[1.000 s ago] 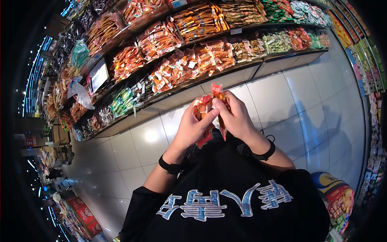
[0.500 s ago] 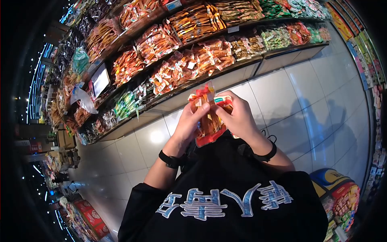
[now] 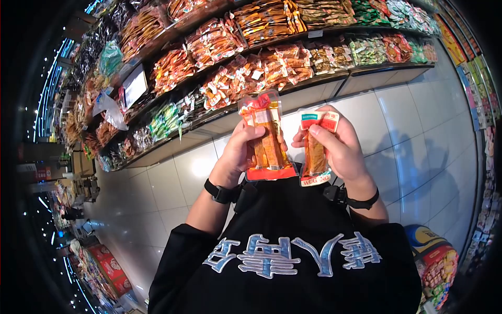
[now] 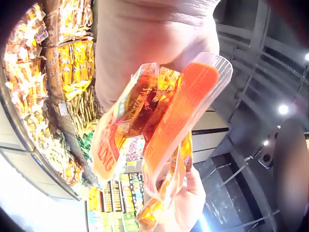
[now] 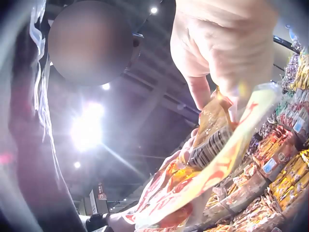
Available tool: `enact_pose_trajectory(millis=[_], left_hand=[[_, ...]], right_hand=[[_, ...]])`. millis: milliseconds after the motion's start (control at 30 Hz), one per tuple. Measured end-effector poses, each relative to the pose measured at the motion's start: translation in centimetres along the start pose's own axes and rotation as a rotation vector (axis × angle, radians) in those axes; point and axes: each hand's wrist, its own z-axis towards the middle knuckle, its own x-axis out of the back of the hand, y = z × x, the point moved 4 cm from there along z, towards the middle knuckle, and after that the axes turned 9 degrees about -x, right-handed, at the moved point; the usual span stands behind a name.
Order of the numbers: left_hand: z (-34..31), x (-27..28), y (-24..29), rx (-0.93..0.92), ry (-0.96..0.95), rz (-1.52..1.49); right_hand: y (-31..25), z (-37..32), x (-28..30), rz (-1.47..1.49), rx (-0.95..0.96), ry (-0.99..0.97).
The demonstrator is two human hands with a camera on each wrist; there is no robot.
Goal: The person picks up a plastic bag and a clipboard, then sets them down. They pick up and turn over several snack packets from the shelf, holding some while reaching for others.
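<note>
My left hand (image 3: 239,147) pinches clear-fronted snack packets (image 3: 267,138) with red ends, thumb across the front. Amber-brown pieces show through the film. The left wrist view has a red-ended packet (image 4: 181,108) and a pale-edged packet (image 4: 108,152) with red letters fanned below that hand. Held to the right is another snack packet (image 3: 315,152), with a green and red label on top and "WUG NG" lettering along its bottom. My right hand (image 3: 342,149) grips it, thumb on its front. A narrow gap separates the two hands' packets in the head view.
Tiered shelves (image 3: 293,91) of bagged snacks run across the front. A white plastic bag (image 3: 111,112) hangs at the left near a pale sign (image 3: 135,86). Tiled floor (image 3: 172,180) lies below. Another stocked shelf (image 3: 481,89) stands at the right, and a display (image 3: 436,267) sits behind.
The hands, close together with overlapping packets a second ago, have moved apart sideways. Right hand's packet has come out from beside the left's and now faces up. The left's packets are turned flat.
</note>
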Motion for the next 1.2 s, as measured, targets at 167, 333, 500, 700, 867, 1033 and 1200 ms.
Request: enact_pose_trajectory(millis=[167,333,500,700,867,1033,1200], left_hand=[[-1.0,1.0,0.1,-0.023,0.01,-0.033],[-1.9,2.1,0.0,-0.021,0.045,-0.043],[-2.6,3.8,-0.9,0.01,0.092,-0.016],[-3.3,4.6,-1.4,0.016,0.116,0.004],[-3.4,4.7,-1.6,0.05,0.163,-0.029],[-3.5,4.7,-1.2,0.04,0.157,-0.039],[-3.8,5.4,-0.5,-0.012,0.167,-0.078]], right_hand=[[0.4,0.4,-0.2,-0.007,-0.028,0.077],[0.9,1.1,-0.4,0.086,-0.019,0.083],[0.8,2.0,-1.0,0.192,-0.052,0.094],[0.9,3.0,-1.8,0.268,-0.086,0.092],[1.2,3.5,-2.3,0.208,-0.052,0.075],[1.6,4.1,-3.2,0.242,-0.092,0.017],[2.1,5.1,-4.2,0.327,-0.121,-0.097]])
